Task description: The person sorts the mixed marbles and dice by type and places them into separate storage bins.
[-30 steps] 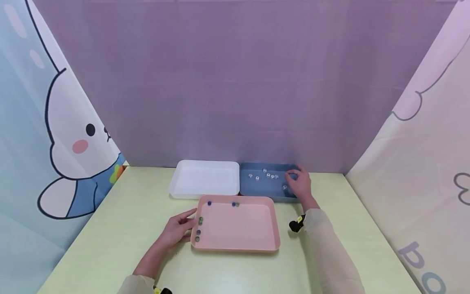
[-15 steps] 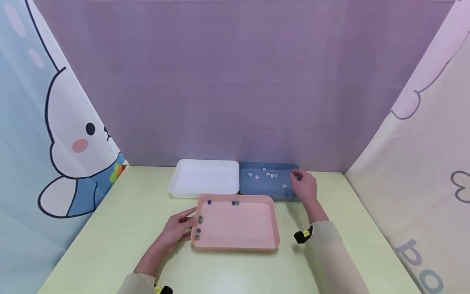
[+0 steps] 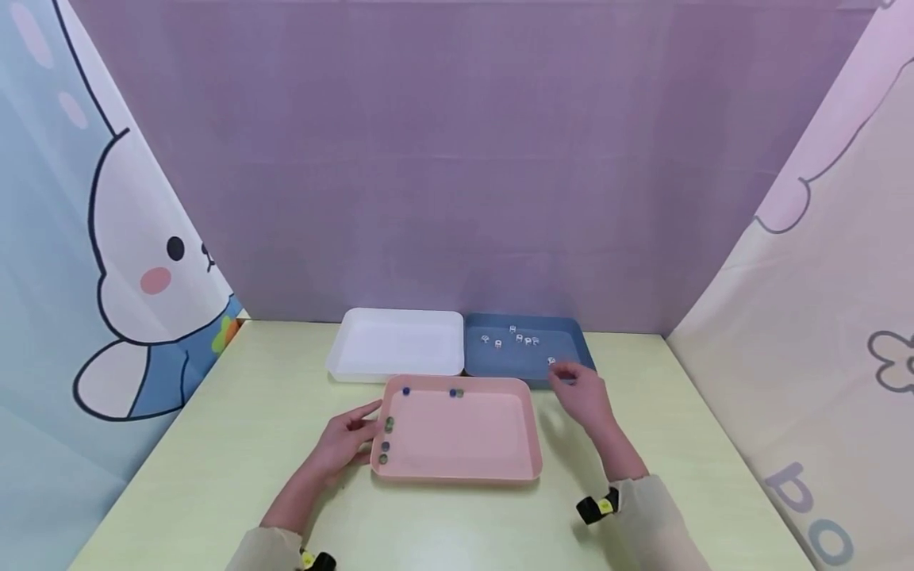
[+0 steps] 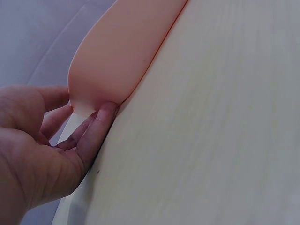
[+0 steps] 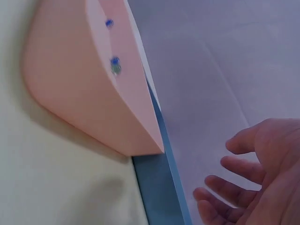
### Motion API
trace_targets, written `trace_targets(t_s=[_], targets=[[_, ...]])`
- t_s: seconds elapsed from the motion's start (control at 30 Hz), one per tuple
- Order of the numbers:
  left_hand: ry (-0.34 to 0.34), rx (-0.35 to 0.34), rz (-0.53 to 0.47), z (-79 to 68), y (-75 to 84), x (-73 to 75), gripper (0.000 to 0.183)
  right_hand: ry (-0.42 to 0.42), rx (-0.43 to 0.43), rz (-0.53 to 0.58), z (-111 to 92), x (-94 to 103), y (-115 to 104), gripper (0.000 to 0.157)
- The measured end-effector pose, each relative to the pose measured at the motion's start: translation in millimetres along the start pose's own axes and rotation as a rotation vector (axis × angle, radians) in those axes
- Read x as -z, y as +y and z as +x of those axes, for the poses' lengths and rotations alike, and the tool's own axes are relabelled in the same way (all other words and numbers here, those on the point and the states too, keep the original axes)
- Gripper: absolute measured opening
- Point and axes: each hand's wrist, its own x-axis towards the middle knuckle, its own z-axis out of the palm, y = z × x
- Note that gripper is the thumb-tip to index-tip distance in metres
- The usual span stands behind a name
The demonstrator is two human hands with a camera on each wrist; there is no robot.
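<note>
My left hand (image 3: pixel 343 442) grips the left edge of the pink tray (image 3: pixel 464 468). In the left wrist view its fingers (image 4: pixel 99 131) press at the tray's lower corner. Several small blue and green glass marbles (image 3: pixel 389 424) lie along the tray's left and far sides. Over the near right corner of the blue tray (image 3: pixel 500 368) is my right hand (image 3: pixel 585 396), its fingers loosely bent and apart. It holds nothing, as the right wrist view shows. Several small white dice (image 3: pixel 519 339) are scattered in the blue tray, one just beyond the right fingertips.
A white tray (image 3: pixel 400 345) stands left of the blue one, both behind the pink tray on the pale table (image 3: pixel 457 523). A purple cloth (image 3: pixel 457 159) rises behind the table. Printed cloths hang at the left (image 3: pixel 143 277) and right (image 3: pixel 807 357).
My right hand first draws back to the right from above the blue tray, then comes down toward its near right corner. My left hand stays at the pink tray.
</note>
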Motion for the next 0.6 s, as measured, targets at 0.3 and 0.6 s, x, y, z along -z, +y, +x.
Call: trace_targets(t_s=[0.3,0.6], targets=[[-0.013,-0.004,0.01,1.7,0.6,2.0,0.051,-0.087,-0.055,0.041,-31.8,-15.7,-0.4,0.028],[-0.018,0.0,-0.001,0.2,-0.1,0.9,0.051,-0.133,-0.167,0.164,-57.5,-27.0,1.7,0.036]])
